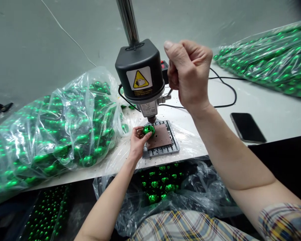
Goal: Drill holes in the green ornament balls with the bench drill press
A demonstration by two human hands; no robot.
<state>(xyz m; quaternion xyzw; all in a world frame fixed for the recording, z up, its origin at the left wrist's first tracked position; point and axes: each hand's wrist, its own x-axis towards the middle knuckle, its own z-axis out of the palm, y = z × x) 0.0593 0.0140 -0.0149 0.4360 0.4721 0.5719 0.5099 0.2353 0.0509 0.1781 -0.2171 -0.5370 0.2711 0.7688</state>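
Note:
A shiny green ball [148, 130] is held in my left hand [139, 139], just under the chuck [152, 118] of a black drill press [139, 72]. Beneath the ball lies a brown board [162, 137] on the slotted metal base [175, 147], which is sprinkled with dark bits. My right hand [190, 68] is raised beside the motor housing, its fingers curled at the end of the press's lever [168, 94]. The lever's grip is hidden inside the fist.
A big clear bag of green balls [57, 130] fills the table's left side. Another bag [273, 63] lies at the back right, near a black phone [248, 127] and a cable [234, 97]. Below the table edge, an open plastic bag [205, 187] holds more green balls.

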